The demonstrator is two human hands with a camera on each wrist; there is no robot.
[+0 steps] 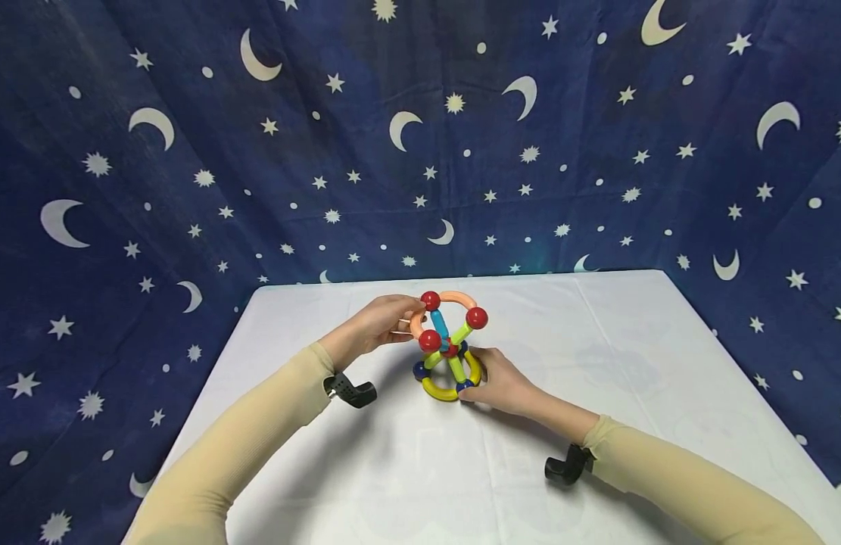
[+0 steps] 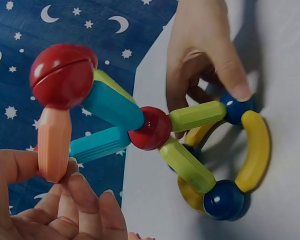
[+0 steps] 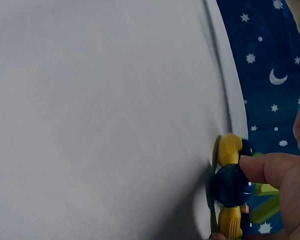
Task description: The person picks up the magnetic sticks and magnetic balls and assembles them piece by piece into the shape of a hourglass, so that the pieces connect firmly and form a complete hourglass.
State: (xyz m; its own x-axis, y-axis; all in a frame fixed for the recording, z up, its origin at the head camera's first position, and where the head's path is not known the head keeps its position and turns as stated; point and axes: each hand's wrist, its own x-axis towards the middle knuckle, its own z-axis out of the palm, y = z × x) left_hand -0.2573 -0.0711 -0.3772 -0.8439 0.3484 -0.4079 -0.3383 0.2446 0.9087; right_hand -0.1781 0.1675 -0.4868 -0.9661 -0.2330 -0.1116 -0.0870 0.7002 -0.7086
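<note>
- Where the white table (image 1: 597, 363) meets its centre, the rod-and-ball toy (image 1: 448, 344) stands on its yellow ring.
- The left hand (image 1: 375, 327) pinches the top peach arc (image 2: 53, 142).
- The right hand (image 1: 502, 384) grips a dark blue ball (image 3: 232, 185) at the base.

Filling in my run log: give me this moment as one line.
left hand: pinches peach curved piece | right hand: holds blue ball at yellow ring | toy on white table
</note>
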